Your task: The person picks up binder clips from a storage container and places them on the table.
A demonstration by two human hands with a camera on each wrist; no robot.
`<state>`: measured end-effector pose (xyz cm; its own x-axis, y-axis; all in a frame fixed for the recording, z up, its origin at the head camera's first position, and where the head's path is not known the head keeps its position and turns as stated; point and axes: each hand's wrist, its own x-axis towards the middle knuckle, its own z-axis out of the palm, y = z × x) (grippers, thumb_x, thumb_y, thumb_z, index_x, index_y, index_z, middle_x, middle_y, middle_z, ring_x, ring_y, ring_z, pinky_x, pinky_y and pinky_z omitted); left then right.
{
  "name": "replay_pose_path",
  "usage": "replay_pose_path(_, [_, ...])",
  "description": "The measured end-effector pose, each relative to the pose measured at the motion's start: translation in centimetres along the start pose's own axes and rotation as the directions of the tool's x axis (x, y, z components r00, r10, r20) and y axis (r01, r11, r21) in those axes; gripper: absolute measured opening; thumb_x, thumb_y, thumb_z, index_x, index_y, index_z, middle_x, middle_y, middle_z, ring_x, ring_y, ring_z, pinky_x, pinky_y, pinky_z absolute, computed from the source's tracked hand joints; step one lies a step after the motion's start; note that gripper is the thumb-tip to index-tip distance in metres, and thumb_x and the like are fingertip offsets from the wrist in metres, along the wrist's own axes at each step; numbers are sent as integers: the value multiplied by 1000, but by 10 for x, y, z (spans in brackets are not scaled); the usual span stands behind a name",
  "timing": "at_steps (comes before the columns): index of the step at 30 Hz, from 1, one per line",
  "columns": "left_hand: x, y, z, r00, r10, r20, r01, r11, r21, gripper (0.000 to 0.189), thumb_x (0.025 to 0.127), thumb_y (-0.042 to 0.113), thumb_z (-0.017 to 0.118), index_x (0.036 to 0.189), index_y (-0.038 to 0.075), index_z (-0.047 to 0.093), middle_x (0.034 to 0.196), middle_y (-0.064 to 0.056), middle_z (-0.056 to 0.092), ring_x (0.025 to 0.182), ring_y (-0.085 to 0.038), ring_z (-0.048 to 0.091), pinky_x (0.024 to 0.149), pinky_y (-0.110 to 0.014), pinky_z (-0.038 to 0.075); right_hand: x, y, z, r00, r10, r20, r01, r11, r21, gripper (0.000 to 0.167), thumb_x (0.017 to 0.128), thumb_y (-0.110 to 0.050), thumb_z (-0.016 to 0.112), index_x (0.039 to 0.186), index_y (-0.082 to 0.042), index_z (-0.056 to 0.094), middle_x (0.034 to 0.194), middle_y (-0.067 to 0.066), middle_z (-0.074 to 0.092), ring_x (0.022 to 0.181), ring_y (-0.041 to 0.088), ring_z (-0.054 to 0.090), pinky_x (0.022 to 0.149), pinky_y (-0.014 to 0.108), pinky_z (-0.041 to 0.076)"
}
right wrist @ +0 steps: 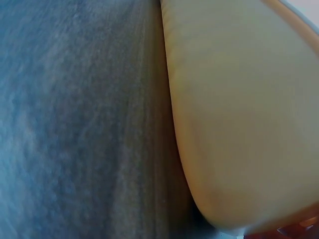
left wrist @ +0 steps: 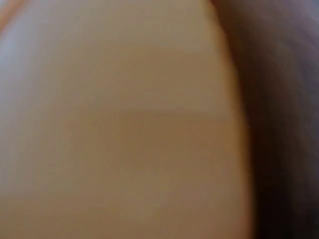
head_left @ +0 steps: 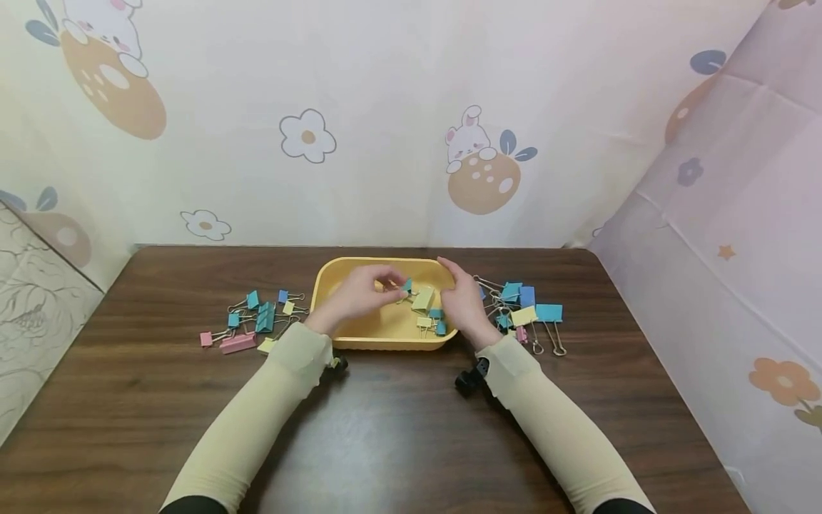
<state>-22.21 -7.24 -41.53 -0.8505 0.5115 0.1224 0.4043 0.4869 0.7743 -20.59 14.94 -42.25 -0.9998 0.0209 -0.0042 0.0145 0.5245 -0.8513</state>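
A yellow plastic tray [head_left: 359,343] sits near the back of the table. Over its inside, my left hand [head_left: 359,293] pinches a small teal binder clip [head_left: 407,285] between thumb and fingers. My right hand [head_left: 464,305] grips the tray's right end. Within the tray, beside the right hand, lie a larger yellow binder clip [head_left: 423,299], a small yellow clip [head_left: 424,323] and a few teal clips [head_left: 440,328]. Both wrist views are filled mostly by the tray's outer wall, blurred in the left one, and neither hand shows there.
Left of the tray is a loose group of binder clips, including a pink one [head_left: 238,343] and a teal one [head_left: 265,318]. Another pile lies right of it, with a large teal clip [head_left: 549,313] and a yellow clip [head_left: 523,316]. A patterned curtain [head_left: 385,178] hangs behind the wooden table [head_left: 398,428].
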Motion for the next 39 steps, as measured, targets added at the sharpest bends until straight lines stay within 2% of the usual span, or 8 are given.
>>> replay_pose_path(3, [1, -3, 5, 999, -32, 26, 31, 999, 35, 33, 89, 25, 76, 117, 8, 69, 108, 0, 69, 99, -18, 62, 87, -37, 49, 0, 0, 1, 1000, 5, 9, -5, 1000, -1, 74, 84, 12, 41, 151, -20, 44, 150, 10, 47, 91, 27, 60, 63, 30, 48])
replay_pose_path(8, [3, 1, 10, 1000, -9, 27, 6, 994, 109, 34, 87, 18, 78, 116, 5, 68, 111, -5, 67, 97, -23, 63, 87, -36, 51, 0, -2, -1, 1000, 16, 9, -17, 1000, 11, 75, 84, 12, 41, 151, -19, 43, 150, 11, 46, 82, 31, 61, 56, 31, 47])
replay_pose_path(12, [5, 2, 12, 1000, 6, 15, -9, 979, 205, 36, 86, 17, 78, 119, 4, 68, 110, -5, 64, 91, -20, 61, 83, -34, 50, 2, -2, -2, 1000, 21, 2, -21, 1000, 5, 73, 85, 13, 41, 152, -18, 43, 151, 10, 45, 100, 27, 59, 64, 31, 48])
replay_pose_path(16, [7, 0, 14, 1000, 10, 15, -14, 958, 286, 37, 87, 20, 77, 120, 7, 68, 108, -5, 61, 87, -16, 57, 81, -32, 49, 2, -1, -3, 1000, 19, -4, -19, 1000, 4, 74, 85, 12, 41, 151, -19, 43, 151, 10, 45, 85, 29, 61, 58, 31, 47])
replay_pose_path(21, [5, -3, 16, 1000, -19, 25, 10, 948, 317, 31, 86, 24, 78, 113, 13, 69, 99, -2, 60, 85, -14, 54, 77, -33, 47, 2, 1, -1, 1000, 20, 2, -20, 1000, 12, 74, 85, 12, 41, 152, -21, 43, 151, 8, 45, 76, 31, 60, 52, 30, 44])
replay_pose_path(24, [4, -3, 16, 999, -37, 21, 28, 948, 317, 28, 84, 27, 80, 107, 16, 69, 94, 1, 61, 83, -14, 55, 74, -32, 48, 1, 1, 0, 1000, 17, 5, -17, 1000, 14, 73, 86, 12, 41, 152, -20, 43, 152, 8, 44, 88, 27, 60, 55, 30, 46])
replay_pose_path(31, [5, -3, 16, 999, -50, 14, 43, 943, 330, 20, 83, 27, 82, 93, 20, 67, 86, 6, 63, 78, -12, 56, 70, -31, 47, 1, 2, -1, 1000, 16, 5, -16, 1000, 25, 75, 84, 12, 42, 151, -22, 44, 150, 9, 46, 68, 31, 58, 50, 31, 44])
replay_pose_path(39, [3, -1, 14, 999, -43, 18, 34, 939, 342, 15, 83, 19, 79, 92, 18, 67, 88, 8, 64, 80, -11, 58, 73, -31, 49, 2, 1, -1, 1000, 27, 11, -27, 999, 22, 73, 86, 11, 41, 152, -21, 43, 152, 8, 44, 101, 29, 59, 63, 33, 48])
